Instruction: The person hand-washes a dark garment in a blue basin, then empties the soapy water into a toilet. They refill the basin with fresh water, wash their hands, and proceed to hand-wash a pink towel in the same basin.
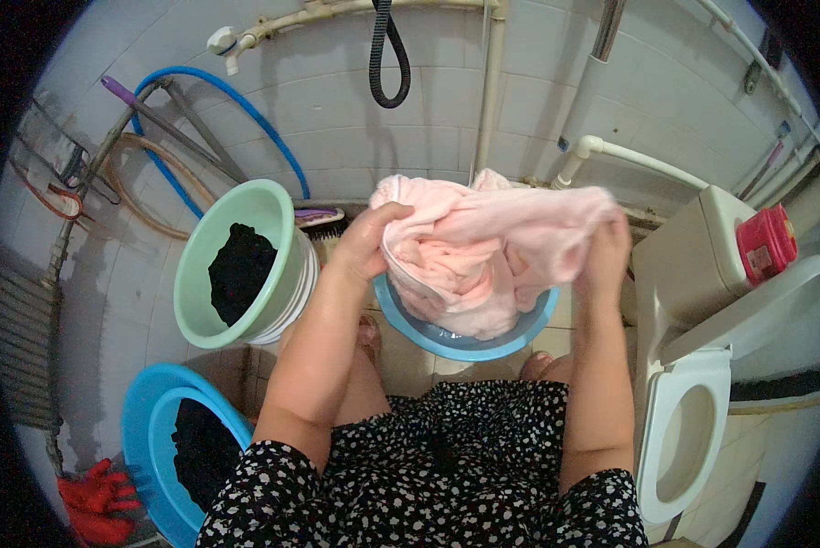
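Observation:
A soft pink cloth (483, 247), thick and bunched like a towel or blanket, is stretched between my two hands above a blue basin (469, 347). My left hand (366, 239) is closed on its left edge, with the fingers partly behind the fabric. At the other end my right hand (606, 248) grips a raised corner, its fingertips mostly hidden by the cloth. The lower folds hang down into the basin, where a little water shows at the front. Whether they touch the bottom cannot be seen.
To the left stand a green basin (190, 283) with black cloth (243, 274) and a blue basin (145, 402) with more black cloth (204, 452). Red gloves (99, 498) lie lower left. A brush (323, 219) is by the wall. On the right is a toilet (684, 447).

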Action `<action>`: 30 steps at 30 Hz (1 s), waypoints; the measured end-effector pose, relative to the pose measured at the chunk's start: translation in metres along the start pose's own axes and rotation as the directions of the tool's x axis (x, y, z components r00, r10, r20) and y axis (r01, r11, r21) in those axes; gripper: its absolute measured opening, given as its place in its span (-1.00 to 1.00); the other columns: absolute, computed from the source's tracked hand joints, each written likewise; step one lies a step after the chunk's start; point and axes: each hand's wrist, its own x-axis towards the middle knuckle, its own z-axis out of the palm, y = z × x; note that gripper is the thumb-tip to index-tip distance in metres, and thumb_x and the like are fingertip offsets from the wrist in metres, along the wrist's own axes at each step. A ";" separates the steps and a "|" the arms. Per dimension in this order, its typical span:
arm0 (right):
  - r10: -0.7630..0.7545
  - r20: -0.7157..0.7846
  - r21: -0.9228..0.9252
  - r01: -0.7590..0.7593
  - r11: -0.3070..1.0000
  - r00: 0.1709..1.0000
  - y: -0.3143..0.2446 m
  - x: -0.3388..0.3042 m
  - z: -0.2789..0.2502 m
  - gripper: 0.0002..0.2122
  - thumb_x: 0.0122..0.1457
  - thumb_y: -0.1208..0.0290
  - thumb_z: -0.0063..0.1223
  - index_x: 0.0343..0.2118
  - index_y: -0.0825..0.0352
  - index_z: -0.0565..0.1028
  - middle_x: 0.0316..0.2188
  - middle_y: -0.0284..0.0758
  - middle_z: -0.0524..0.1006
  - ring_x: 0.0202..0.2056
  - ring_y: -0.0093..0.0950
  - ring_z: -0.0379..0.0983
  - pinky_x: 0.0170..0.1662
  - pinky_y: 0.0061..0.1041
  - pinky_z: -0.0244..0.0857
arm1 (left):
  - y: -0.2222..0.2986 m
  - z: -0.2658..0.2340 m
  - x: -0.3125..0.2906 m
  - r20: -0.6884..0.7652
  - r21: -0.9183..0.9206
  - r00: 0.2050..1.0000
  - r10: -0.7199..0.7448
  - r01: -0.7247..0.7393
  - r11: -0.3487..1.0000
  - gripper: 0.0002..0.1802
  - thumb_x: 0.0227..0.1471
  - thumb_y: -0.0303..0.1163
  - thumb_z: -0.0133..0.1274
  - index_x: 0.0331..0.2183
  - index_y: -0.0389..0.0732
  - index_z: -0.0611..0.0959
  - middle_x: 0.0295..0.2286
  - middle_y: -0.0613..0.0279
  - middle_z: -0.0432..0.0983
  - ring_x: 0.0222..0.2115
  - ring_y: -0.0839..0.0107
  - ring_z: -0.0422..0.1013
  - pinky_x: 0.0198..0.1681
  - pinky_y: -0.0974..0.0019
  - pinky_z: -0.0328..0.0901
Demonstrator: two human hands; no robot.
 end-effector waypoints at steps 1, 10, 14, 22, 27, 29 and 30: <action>-0.013 -0.036 0.126 0.017 0.992 0.999 -0.012 0.010 -0.015 -0.79 0.14 0.44 -0.16 -0.20 0.41 0.39 -0.29 -0.29 0.46 -0.31 -0.46 0.40 -0.22 -0.49 0.31 | 0.005 -0.009 0.000 -0.063 -0.019 0.997 0.041 -0.042 0.999 -0.53 -0.11 -0.45 -0.04 -0.08 -0.35 0.37 -0.16 -0.01 0.39 -0.16 0.17 0.38 -0.04 0.18 0.28; 0.203 -0.028 0.433 -0.172 0.885 0.979 -0.003 0.044 -0.076 -0.72 0.18 0.33 -0.20 -0.09 0.35 0.33 -0.17 -0.22 0.43 -0.17 -0.38 0.41 -0.15 -0.41 0.36 | 0.031 -0.025 -0.014 -0.327 -0.081 0.904 0.275 -0.317 0.945 -0.54 -0.07 -0.43 -0.12 -0.08 -0.39 0.32 -0.13 -0.09 0.33 -0.11 0.07 0.31 0.01 0.05 0.20; 0.293 0.212 0.198 -0.335 0.921 0.932 -0.016 0.018 -0.021 -0.65 0.19 0.32 -0.17 0.01 0.34 0.27 -0.04 -0.27 0.36 -0.01 -0.40 0.28 0.01 -0.43 0.20 | 0.029 -0.029 -0.004 -0.339 -0.257 0.878 0.339 -0.433 0.864 -0.57 0.00 -0.38 -0.19 -0.08 -0.39 0.32 -0.13 -0.10 0.32 -0.09 0.05 0.28 0.03 0.02 0.18; 0.572 0.574 -0.671 -0.064 0.738 0.586 0.034 -0.017 0.015 -0.55 0.05 0.37 0.00 0.00 0.42 0.28 -0.03 -0.08 0.34 -0.03 -0.29 0.30 0.02 -0.48 0.17 | 0.029 -0.005 -0.015 -0.028 -0.334 0.921 0.388 -0.375 0.865 -0.48 -0.05 -0.35 -0.13 -0.03 -0.37 0.29 -0.08 -0.09 0.31 -0.05 0.04 0.27 0.07 0.01 0.13; 0.193 0.534 -0.718 0.322 0.617 0.823 0.075 -0.046 0.034 -0.33 -0.13 0.37 0.13 0.09 0.36 0.13 -0.02 0.03 0.21 0.02 -0.09 0.18 0.04 -0.28 0.15 | 0.026 0.004 -0.036 0.117 -0.244 0.903 0.413 -0.377 0.893 -0.40 -0.08 -0.31 -0.11 0.02 -0.37 0.26 -0.04 -0.09 0.29 -0.02 0.05 0.25 0.11 0.03 0.08; 0.123 0.431 -0.742 0.274 0.612 0.894 0.060 -0.040 0.041 -0.32 -0.15 0.41 0.13 0.09 0.36 0.12 -0.06 0.01 0.23 0.01 -0.09 0.18 0.04 -0.28 0.15 | 0.028 0.007 -0.042 0.190 -0.267 0.900 0.392 -0.337 0.903 -0.39 -0.09 -0.33 -0.09 0.02 -0.38 0.25 -0.04 -0.08 0.29 -0.02 0.06 0.25 0.09 0.04 0.11; 0.106 0.409 -0.702 0.238 0.671 0.906 0.064 -0.037 0.043 -0.33 -0.16 0.41 0.15 0.07 0.37 0.14 -0.12 -0.04 0.26 -0.03 -0.13 0.22 0.02 -0.30 0.16 | 0.025 0.012 -0.042 0.164 -0.249 0.888 0.429 -0.384 0.889 -0.37 -0.10 -0.36 -0.08 0.03 -0.40 0.23 -0.06 -0.08 0.31 -0.03 0.08 0.27 0.09 0.06 0.12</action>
